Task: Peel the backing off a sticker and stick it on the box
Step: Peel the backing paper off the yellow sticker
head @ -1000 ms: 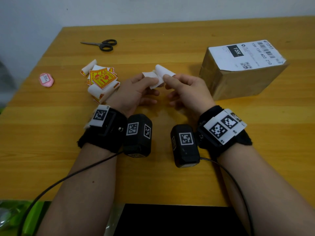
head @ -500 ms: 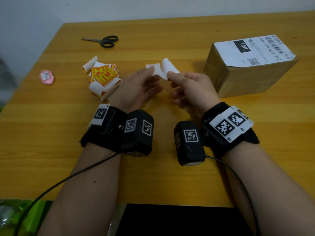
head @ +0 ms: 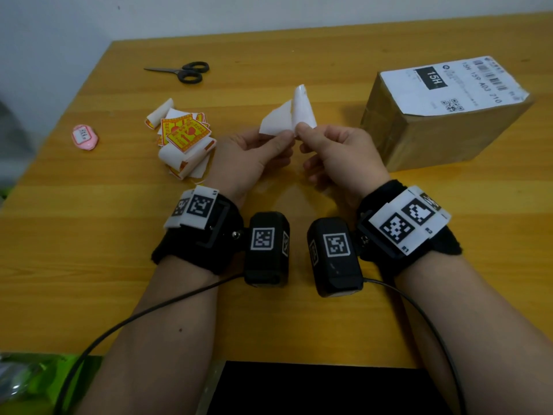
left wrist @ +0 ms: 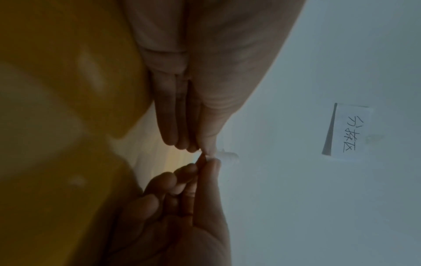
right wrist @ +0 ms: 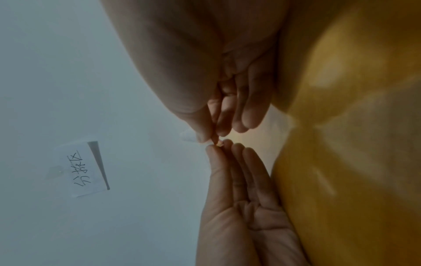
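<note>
- Fingers, head view: left hand (head: pixel 248 163) thumb and forefinger pinching 1 white flap of the sticker (head: pixel 288 115); right hand (head: pixel 338 154) pinching the other flap; both flaps are standing up above the table (head: pixel 89 265), partly separated.
- Box (head: pixel 443 115): sitting right of the hands, apart from them, printed label facing up.
- Sticker pile (head: pixel 185 139), scissors (head: pixel 182 72), pink item (head: pixel 84 137): lying left.
- Left wrist view: thumb pressing against fingertips (left wrist: pixel 180 142), other fingers lying straight together.
- Right wrist view: thumb and fingertips (right wrist: pixel 222 129) pinching; sticker barely showing.
</note>
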